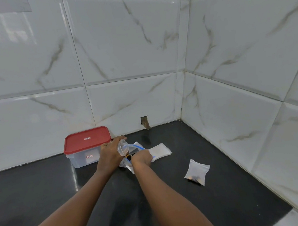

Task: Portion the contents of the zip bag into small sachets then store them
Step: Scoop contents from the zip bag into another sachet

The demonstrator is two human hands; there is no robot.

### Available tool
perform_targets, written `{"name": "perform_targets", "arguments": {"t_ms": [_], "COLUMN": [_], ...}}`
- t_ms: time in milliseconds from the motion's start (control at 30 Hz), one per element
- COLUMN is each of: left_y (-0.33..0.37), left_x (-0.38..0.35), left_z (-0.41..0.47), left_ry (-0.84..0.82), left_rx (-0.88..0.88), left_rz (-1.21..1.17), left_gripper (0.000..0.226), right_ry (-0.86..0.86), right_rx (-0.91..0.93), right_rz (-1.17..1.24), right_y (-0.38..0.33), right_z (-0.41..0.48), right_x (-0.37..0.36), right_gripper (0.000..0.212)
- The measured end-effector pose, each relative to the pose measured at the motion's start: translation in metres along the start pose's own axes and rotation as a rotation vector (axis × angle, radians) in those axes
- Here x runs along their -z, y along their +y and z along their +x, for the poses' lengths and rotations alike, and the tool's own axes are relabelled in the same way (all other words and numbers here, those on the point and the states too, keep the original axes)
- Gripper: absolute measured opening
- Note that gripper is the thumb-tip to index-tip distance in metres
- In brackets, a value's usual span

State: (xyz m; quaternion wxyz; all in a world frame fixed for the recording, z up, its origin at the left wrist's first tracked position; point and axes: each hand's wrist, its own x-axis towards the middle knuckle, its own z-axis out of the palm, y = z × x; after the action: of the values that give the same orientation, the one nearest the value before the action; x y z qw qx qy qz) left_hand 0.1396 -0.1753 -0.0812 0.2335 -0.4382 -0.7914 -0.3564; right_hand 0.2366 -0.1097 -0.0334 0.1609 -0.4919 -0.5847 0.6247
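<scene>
We are working at the zip bag (pixel 127 165), which is lying on the black desk (pixel 40 182) towards the far wall, its blue-zipped mouth facing our hands. Our right hand (pixel 141 158) is curling down into that mouth. Our left hand (pixel 111 151) is gripping a small clear sachet (pixel 123 148) just above the bag, holding it open.

To do this well, we are judging it best to bring the sachet's mouth right beside the bag's opening, lift small pinches, and match the filled sachet (pixel 196 171) lying apart on the right. Empty sachets (pixel 160 150) are sitting just right of the bag, and a red-lidded container (pixel 87 148) is standing to the left.

The right fingertips are hidden, so we cannot tell whether they are pinching anything. The bag's dark contents are barely showing.
</scene>
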Motion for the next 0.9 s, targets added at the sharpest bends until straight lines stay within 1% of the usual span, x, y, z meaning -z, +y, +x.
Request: {"name": "perform_targets", "arguments": {"t_ms": [133,233,333,467,633,767,900], "left_y": [0.013,0.018,0.024,0.031,0.035,0.039,0.034], "left_x": [-0.001,-0.004,-0.008,-0.010,-0.008,-0.007,-0.009], "left_z": [0.006,0.010,0.012,0.013,0.011,0.013,0.005], "left_ry": [0.020,0.007,0.001,-0.005,-0.015,-0.001,-0.032], "left_rx": [0.084,0.095,0.078,0.046,0.068,0.112,0.081], "left_rz": [-0.044,-0.070,-0.094,-0.119,-0.130,-0.169,-0.187], "left_gripper": [0.045,0.046,0.045,0.043,0.047,0.047,0.044], "right_ry": [0.039,0.061,0.091,0.082,0.049,0.054,0.073], "right_rx": [0.023,0.046,0.042,0.035,0.007,0.011,0.104], "right_rz": [-0.076,-0.132,-0.119,-0.081,-0.033,-0.120,-0.271], "right_y": [-0.004,-0.006,-0.005,-0.005,-0.008,-0.011,-0.007], "right_z": [0.009,0.015,0.022,0.019,0.021,0.026,0.025], "right_x": [0.001,0.012,0.023,0.030,0.041,0.052,0.053], "right_gripper": [0.030,0.031,0.031,0.031,0.031,0.035,0.028]}}
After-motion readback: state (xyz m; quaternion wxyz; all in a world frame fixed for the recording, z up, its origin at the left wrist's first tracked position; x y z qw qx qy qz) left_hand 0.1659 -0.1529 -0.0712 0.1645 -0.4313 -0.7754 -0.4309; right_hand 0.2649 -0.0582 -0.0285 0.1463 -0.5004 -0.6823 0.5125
